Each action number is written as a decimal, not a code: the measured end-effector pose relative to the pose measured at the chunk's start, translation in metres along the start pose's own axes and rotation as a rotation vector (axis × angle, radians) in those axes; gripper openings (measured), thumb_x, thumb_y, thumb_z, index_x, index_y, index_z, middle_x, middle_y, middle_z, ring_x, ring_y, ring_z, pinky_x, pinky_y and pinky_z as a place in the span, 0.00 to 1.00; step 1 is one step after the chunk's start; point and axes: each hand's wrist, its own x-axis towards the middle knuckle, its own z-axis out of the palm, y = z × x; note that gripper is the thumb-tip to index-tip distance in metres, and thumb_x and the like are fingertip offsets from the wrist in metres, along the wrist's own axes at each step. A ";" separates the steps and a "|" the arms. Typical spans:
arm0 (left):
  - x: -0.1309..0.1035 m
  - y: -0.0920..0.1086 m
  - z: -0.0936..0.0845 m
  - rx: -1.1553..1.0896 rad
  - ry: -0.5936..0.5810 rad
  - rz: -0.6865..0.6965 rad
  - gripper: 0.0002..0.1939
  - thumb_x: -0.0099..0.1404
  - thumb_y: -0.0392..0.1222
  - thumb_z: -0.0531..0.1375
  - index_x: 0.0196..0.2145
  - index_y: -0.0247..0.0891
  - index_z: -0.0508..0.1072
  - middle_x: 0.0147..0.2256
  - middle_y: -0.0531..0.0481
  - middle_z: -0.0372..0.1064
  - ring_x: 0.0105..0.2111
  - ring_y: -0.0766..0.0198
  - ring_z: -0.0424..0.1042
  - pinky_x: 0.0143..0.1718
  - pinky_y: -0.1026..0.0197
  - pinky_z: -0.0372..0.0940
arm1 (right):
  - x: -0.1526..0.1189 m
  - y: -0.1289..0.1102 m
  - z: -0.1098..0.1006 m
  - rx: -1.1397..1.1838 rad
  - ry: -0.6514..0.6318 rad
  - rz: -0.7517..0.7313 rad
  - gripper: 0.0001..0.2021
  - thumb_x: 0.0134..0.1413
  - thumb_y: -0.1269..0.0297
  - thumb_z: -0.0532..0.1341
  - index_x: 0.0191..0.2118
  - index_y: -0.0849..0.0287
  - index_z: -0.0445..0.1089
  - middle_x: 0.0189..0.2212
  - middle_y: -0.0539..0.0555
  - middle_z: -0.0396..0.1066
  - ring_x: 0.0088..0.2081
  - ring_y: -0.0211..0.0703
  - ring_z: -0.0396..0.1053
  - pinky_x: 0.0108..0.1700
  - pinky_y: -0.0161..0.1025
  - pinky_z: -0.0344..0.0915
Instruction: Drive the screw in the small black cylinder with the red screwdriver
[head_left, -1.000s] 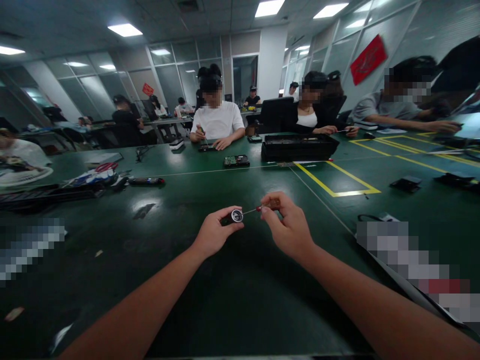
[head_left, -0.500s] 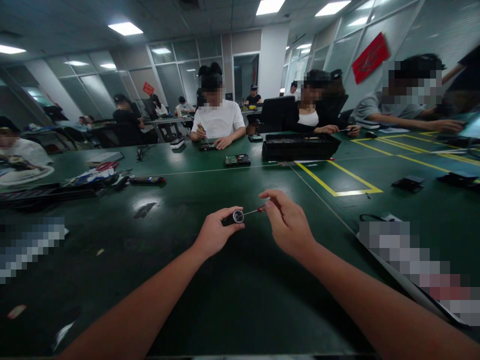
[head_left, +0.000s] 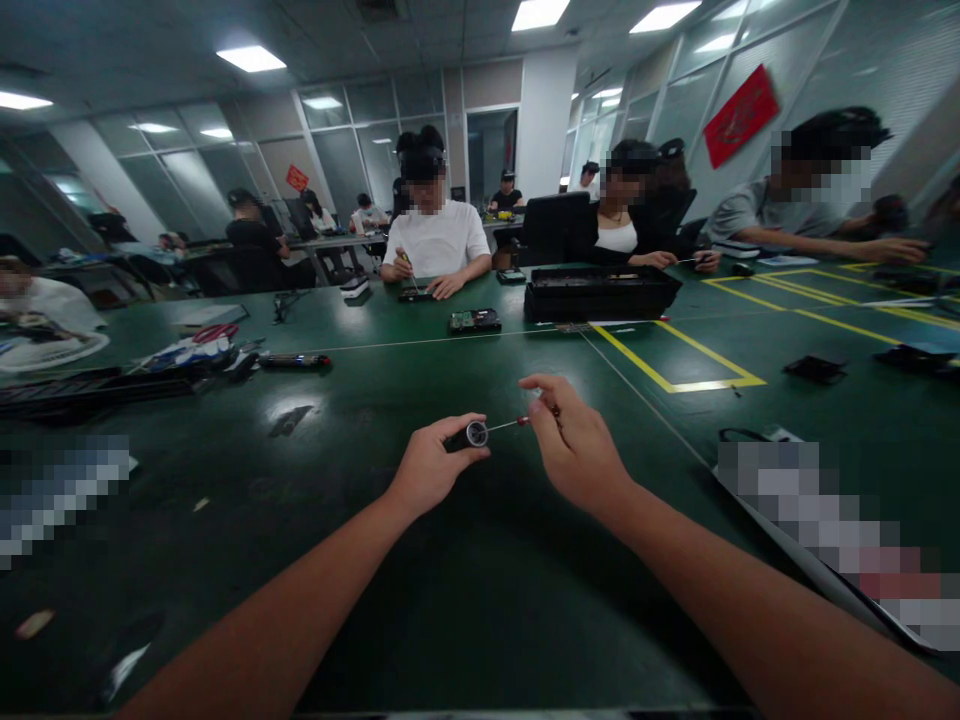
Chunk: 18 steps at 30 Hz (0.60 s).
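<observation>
Between the thumb and fingers of my left hand (head_left: 437,462) is a small black cylinder (head_left: 475,434), its silver-rimmed round end turned toward me and to the right. My right hand (head_left: 576,432) pinches the red handle of a slim screwdriver (head_left: 504,427). The thin metal shaft points left and its tip reaches the rim or mouth of the cylinder; the exact contact is too small to tell. Both hands are raised over the green table (head_left: 480,600). Much of the screwdriver's handle is hidden by my fingers.
Ahead lie a circuit-board device (head_left: 475,320) and a long black tray (head_left: 602,293). A dark tool (head_left: 295,361) and a pile of cables (head_left: 202,348) are at the left. Black parts (head_left: 814,369) lie at the right. Co-workers sit around the table.
My right-hand fingers have shifted slightly around the screwdriver handle, while the shaft stays at the cylinder. My left hand holds the cylinder in the same place.
</observation>
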 end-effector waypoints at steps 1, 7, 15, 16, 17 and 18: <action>0.000 0.000 0.000 0.001 0.002 -0.001 0.21 0.57 0.36 0.70 0.50 0.43 0.79 0.49 0.48 0.77 0.53 0.53 0.72 0.61 0.49 0.60 | 0.000 0.001 0.000 0.008 -0.001 -0.001 0.14 0.66 0.66 0.50 0.53 0.57 0.67 0.31 0.53 0.74 0.29 0.44 0.71 0.32 0.40 0.61; 0.000 -0.001 0.000 0.020 0.006 0.013 0.21 0.57 0.36 0.69 0.50 0.43 0.79 0.50 0.48 0.77 0.54 0.53 0.72 0.61 0.48 0.60 | 0.003 0.003 0.000 -0.013 -0.016 0.054 0.15 0.69 0.56 0.50 0.47 0.55 0.71 0.29 0.52 0.75 0.27 0.43 0.71 0.30 0.39 0.60; -0.001 -0.002 -0.002 0.027 -0.008 0.021 0.22 0.58 0.37 0.69 0.51 0.44 0.78 0.50 0.48 0.76 0.54 0.53 0.72 0.61 0.48 0.60 | 0.000 0.003 0.000 0.055 -0.051 0.018 0.15 0.67 0.64 0.50 0.56 0.57 0.62 0.33 0.53 0.73 0.31 0.44 0.71 0.34 0.40 0.63; -0.001 -0.002 -0.002 0.028 -0.012 0.022 0.21 0.58 0.37 0.69 0.51 0.44 0.78 0.51 0.48 0.76 0.54 0.54 0.72 0.61 0.48 0.60 | 0.000 0.003 0.000 0.057 -0.050 0.023 0.14 0.67 0.63 0.51 0.55 0.57 0.63 0.33 0.53 0.73 0.32 0.44 0.71 0.34 0.40 0.63; -0.001 -0.002 -0.001 0.030 -0.016 0.022 0.22 0.58 0.37 0.69 0.51 0.44 0.78 0.51 0.48 0.76 0.54 0.54 0.72 0.61 0.49 0.60 | 0.001 0.003 -0.001 0.049 -0.051 0.034 0.13 0.68 0.62 0.51 0.54 0.56 0.64 0.33 0.53 0.73 0.31 0.44 0.71 0.33 0.40 0.62; -0.001 -0.002 -0.001 0.034 -0.019 0.023 0.22 0.58 0.36 0.70 0.51 0.44 0.78 0.51 0.48 0.76 0.54 0.54 0.72 0.61 0.49 0.60 | 0.002 0.003 -0.001 0.035 -0.054 0.046 0.13 0.68 0.60 0.51 0.52 0.55 0.66 0.32 0.52 0.73 0.30 0.44 0.71 0.32 0.40 0.61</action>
